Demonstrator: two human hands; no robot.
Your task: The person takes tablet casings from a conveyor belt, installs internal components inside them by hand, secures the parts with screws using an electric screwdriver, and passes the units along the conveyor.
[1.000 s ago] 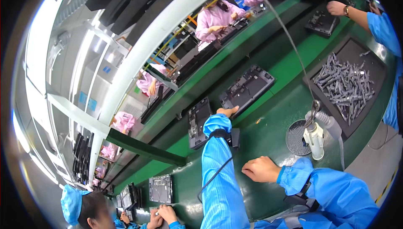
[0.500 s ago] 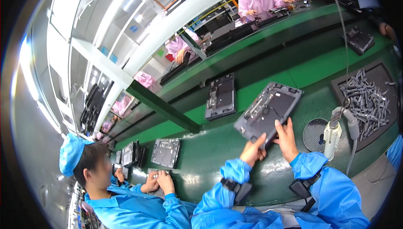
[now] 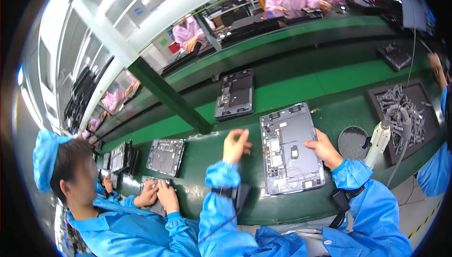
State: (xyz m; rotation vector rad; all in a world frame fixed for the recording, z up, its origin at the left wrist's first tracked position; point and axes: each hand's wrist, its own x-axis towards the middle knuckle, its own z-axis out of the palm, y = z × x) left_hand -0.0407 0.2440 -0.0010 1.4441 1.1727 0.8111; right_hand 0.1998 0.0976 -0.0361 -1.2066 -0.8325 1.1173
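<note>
A grey laptop chassis [image 3: 301,137], its inner side up with metal parts and cables along the left, lies on the green bench in front of me. My right hand [image 3: 325,149] grips its right edge, thumb on top and fingers out of sight beneath. To the left of the chassis and apart from it, my left hand [image 3: 236,146] is raised with its fingers loosely bent; nothing shows in it. A round dish of tiny dark pieces [image 3: 354,137] sits beside my right hand, and a pale electric screwdriver [image 3: 378,144] on a coiled cord stands next to it.
A dark tray [image 3: 426,99] at the right holds a heap of small grey parts. Other chassis lie on the bench: one behind [image 3: 235,92], one at left [image 3: 165,155]. A green post [image 3: 169,94] rises behind. A blue-sleeved co-worker [image 3: 127,224] works at my left.
The chassis has turned more upright and come down nearer to me. My left hand has let go of its near edge and moved left; my right hand still holds it.
</note>
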